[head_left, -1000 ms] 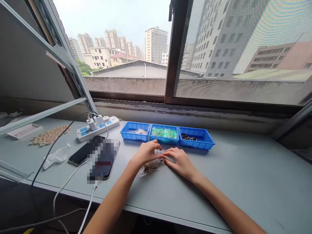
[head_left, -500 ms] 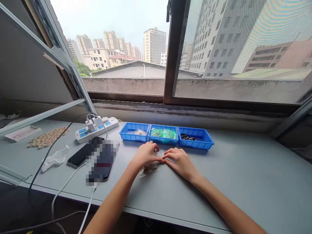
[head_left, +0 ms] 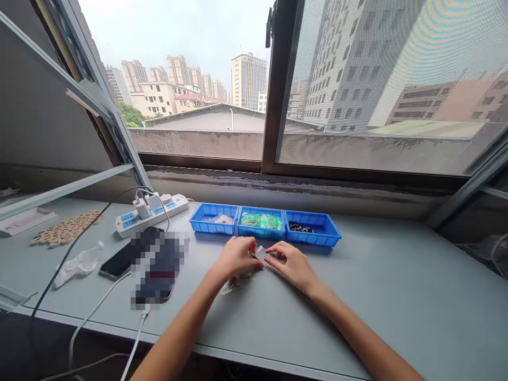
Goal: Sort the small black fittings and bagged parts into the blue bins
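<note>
A clear plastic bag [head_left: 233, 286] with small dark things in it hangs low over the table, partly hidden behind my left hand [head_left: 238, 257]. That hand is closed on the bag, and a bit of its clear film sticks out past the fingertips. My right hand [head_left: 292, 265] is just to the right, thumb and forefinger parted, with nothing visible between them. Beyond both hands stand three joined blue bins: the left bin [head_left: 213, 227] has clear packets, the middle bin [head_left: 260, 232] green packets, the right bin [head_left: 321, 238] small dark parts.
Left on the grey table [head_left: 357, 317] lie two phones, one a black phone [head_left: 119, 259], with white charging cables. Behind them is a white power strip [head_left: 153, 214]. Further left are a crumpled plastic bag [head_left: 81, 264] and wooden pieces [head_left: 65, 227]. A metal frame [head_left: 119, 124] slants up at left.
My right fingers have come off the bag and parted, leaving a small gap. My left hand still grips it. The whole view has shifted slightly.
</note>
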The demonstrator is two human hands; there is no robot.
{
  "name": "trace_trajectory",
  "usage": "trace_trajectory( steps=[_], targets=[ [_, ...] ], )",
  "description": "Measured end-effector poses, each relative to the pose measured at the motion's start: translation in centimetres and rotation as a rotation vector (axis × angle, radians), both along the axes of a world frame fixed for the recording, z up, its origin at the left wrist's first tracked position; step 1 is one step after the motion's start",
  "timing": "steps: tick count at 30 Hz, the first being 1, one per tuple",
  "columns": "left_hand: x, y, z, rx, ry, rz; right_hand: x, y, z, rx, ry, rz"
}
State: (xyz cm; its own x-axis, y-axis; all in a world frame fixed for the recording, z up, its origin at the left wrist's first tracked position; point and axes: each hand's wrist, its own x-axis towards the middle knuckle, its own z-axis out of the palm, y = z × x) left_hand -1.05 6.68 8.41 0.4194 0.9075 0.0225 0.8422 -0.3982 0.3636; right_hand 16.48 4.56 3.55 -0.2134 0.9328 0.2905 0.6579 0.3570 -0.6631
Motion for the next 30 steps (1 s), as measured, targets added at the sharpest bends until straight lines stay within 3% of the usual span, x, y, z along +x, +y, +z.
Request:
trace_trajectory(
  steps=[7, 15, 18, 23, 30],
  targets=[
    [0.7, 0.0, -0.8, 0.274, -0.19, -0.113, -0.2, 0.3, -0.3, 0.053, 0.203, 0.021],
    [1.0, 0.0, -1.7, 0.648, -0.395, -0.276, 0.1, 0.1, 0.2, 0.389, 0.253, -0.047],
    [1.1, -0.2, -1.7, 0.691, -0.437, -0.308, 0.1, -0.4, 0.8, 0.469, 0.221, -0.068],
    [1.1, -0.1, -1.4, 0.688, -0.508, -0.291, 0.2, -0.8, 1.7, 0.604, 0.13, 0.021],
    [0.3, 0.4, -0.9, 0.685, -0.508, -0.263, 0.6, -0.3, 1.5, 0.598, 0.137, -0.008]
  ],
)
